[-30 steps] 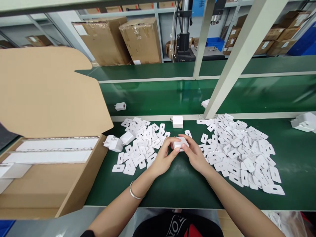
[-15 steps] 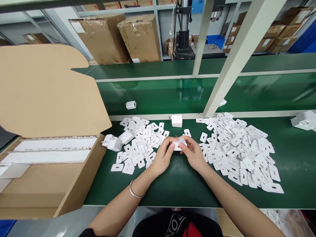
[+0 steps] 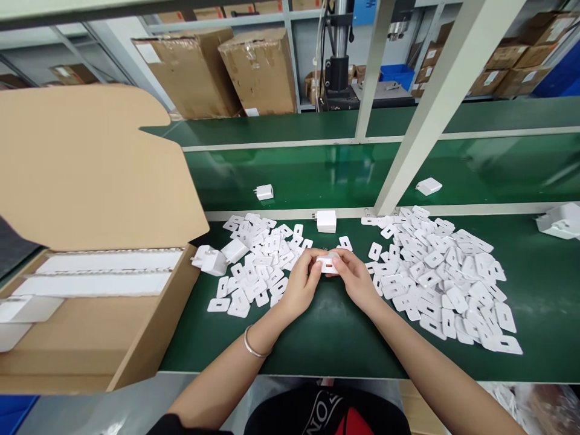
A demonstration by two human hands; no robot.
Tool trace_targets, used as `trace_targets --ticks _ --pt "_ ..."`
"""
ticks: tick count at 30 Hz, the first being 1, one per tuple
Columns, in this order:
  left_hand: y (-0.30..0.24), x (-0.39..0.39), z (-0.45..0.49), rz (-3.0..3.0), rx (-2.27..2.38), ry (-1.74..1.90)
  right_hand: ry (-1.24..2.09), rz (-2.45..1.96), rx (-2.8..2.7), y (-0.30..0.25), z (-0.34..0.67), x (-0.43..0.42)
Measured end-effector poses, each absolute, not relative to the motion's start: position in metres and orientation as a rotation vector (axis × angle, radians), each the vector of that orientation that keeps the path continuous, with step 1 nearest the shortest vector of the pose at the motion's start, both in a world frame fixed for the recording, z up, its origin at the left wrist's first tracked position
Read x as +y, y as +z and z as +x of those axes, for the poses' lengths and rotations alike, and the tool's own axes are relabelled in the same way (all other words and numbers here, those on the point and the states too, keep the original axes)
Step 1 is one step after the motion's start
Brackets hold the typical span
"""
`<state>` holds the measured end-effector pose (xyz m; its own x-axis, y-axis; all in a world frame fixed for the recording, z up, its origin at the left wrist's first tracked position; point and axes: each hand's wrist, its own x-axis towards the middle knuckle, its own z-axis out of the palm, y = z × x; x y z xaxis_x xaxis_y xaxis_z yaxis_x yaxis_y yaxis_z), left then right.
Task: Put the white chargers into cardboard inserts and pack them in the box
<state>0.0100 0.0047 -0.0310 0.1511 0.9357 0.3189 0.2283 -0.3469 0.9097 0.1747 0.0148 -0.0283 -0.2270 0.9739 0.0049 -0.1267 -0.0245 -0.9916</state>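
Between both hands I hold a white USB charger, its end with a red slot facing me. My left hand grips it from the left, and my right hand grips its right side, thumbs on the near end. Just beyond them another white charger stands on the bench. Flat white slotted plates lie in a pile to the left and a larger pile to the right. Two more chargers rest beside the left pile.
An open cardboard box with white dividers stands at left. Behind the bench runs a green conveyor belt bearing chargers. A slanted white post rises behind the right pile. More white chargers sit at the right edge.
Chargers on the green belt have moved to the right; one has come out from behind the post. My thumbs have shifted slightly, and the red slot shows more clearly.
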Motion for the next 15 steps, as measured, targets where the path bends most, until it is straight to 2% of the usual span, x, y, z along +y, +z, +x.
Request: trace_targets --ticks 15 --pt "-0.0285 0.0024 0.0084 1.750 1.116 1.272 1.356 -0.939 -1.400 -0.0234 0.1742 0.0108"
